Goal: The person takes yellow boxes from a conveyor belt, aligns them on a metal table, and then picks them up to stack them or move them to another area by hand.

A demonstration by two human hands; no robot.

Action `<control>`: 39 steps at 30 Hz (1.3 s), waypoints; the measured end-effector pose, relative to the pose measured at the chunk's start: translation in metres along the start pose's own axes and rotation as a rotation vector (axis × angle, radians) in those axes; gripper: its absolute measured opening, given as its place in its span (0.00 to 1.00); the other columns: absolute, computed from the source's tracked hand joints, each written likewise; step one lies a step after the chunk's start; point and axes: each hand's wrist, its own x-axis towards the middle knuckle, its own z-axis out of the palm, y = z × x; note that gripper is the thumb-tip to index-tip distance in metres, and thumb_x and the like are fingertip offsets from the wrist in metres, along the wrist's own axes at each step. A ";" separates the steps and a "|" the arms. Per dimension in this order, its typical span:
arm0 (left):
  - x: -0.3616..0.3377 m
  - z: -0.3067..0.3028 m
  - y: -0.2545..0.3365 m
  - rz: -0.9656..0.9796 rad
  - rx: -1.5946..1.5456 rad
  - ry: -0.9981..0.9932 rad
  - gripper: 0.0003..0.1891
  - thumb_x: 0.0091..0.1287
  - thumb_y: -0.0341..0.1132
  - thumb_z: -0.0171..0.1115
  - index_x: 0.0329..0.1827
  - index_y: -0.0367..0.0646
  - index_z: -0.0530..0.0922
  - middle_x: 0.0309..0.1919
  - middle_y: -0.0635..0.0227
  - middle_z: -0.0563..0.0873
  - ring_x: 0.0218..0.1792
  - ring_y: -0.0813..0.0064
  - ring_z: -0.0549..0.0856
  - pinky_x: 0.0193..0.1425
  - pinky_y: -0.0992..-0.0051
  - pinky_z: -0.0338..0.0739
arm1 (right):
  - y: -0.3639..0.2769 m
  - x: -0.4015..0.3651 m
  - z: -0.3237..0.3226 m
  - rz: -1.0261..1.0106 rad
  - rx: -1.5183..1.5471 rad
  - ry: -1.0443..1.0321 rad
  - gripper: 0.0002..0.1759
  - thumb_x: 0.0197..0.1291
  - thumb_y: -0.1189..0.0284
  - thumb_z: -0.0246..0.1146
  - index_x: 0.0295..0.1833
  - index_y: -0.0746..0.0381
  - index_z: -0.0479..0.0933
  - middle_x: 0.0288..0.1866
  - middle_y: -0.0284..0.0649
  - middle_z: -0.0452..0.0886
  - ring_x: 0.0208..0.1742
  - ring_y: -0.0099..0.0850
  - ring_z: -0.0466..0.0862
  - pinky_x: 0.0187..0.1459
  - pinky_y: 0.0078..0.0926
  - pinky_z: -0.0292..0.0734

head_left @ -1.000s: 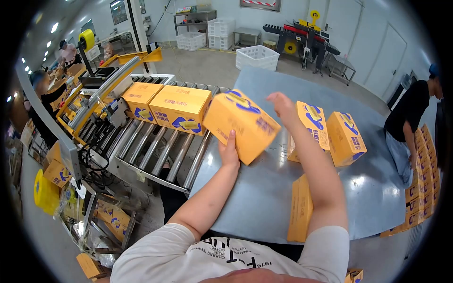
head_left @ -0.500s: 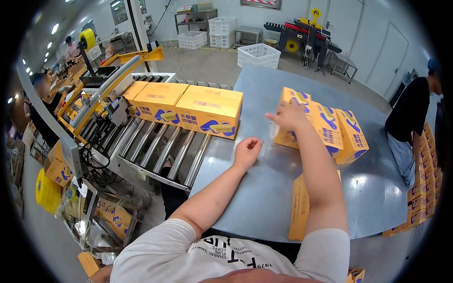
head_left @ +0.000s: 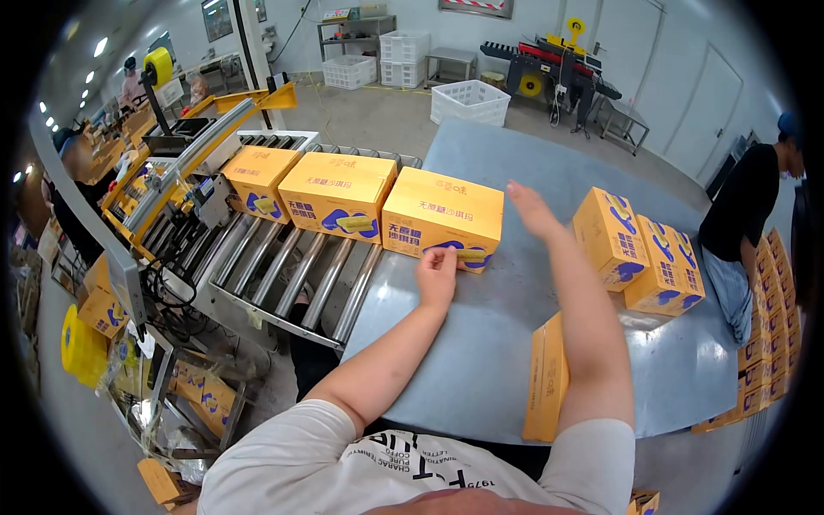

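Observation:
A yellow carton (head_left: 442,215) with blue print straddles the end of the roller conveyor and the metal table. My left hand (head_left: 436,275) is at the lower front of this carton, fingers curled in with nothing visible in them. Just past the carton's right end is my right hand (head_left: 532,210), open with its fingers stretched out. Two more cartons, a middle one (head_left: 336,196) and a far one (head_left: 262,180), sit behind it on the rollers. On the right of the table stand a carton (head_left: 609,240) and a pair of cartons (head_left: 665,266) close together.
A folded yellow cardboard piece (head_left: 546,378) lies near the table's front edge, beside my right forearm. The roller conveyor (head_left: 296,279) with its taping machine (head_left: 184,163) is on the left. A person (head_left: 747,206) stands at the right by stacked cartons (head_left: 768,335).
The conveyor cartons have moved rightward, the first onto the table, with gaps between them. The cartons on the right now sit farther right. My right hand has left them; my left meets the first carton.

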 end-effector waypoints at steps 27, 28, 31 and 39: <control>-0.011 0.004 -0.002 -0.102 0.353 -0.574 0.17 0.70 0.35 0.67 0.58 0.37 0.83 0.44 0.67 0.90 0.43 0.80 0.87 0.48 0.78 0.81 | -0.032 -0.029 -0.021 -0.156 -0.598 -0.072 0.30 0.64 0.44 0.58 0.62 0.53 0.80 0.74 0.36 0.70 0.80 0.49 0.58 0.74 0.58 0.59; -0.012 0.004 0.006 -0.110 0.416 -0.587 0.17 0.70 0.36 0.67 0.57 0.36 0.83 0.44 0.65 0.90 0.43 0.78 0.88 0.49 0.78 0.81 | -0.021 -0.023 -0.028 -0.021 -0.656 -0.055 0.30 0.64 0.45 0.58 0.63 0.54 0.80 0.73 0.38 0.71 0.80 0.50 0.58 0.73 0.59 0.59; -0.002 0.001 0.000 -0.105 0.379 -0.556 0.15 0.71 0.37 0.66 0.52 0.34 0.84 0.43 0.63 0.90 0.43 0.76 0.89 0.49 0.78 0.81 | -0.016 -0.028 -0.057 0.270 -0.829 -0.101 0.28 0.63 0.53 0.62 0.65 0.55 0.79 0.71 0.41 0.72 0.79 0.49 0.61 0.72 0.61 0.61; 0.003 -0.004 -0.005 -0.178 -0.035 -0.475 0.13 0.74 0.37 0.60 0.47 0.34 0.84 0.43 0.62 0.88 0.44 0.71 0.89 0.52 0.71 0.82 | -0.009 -0.027 -0.030 0.151 -0.973 0.021 0.18 0.61 0.62 0.63 0.53 0.59 0.84 0.60 0.43 0.81 0.67 0.45 0.74 0.65 0.51 0.70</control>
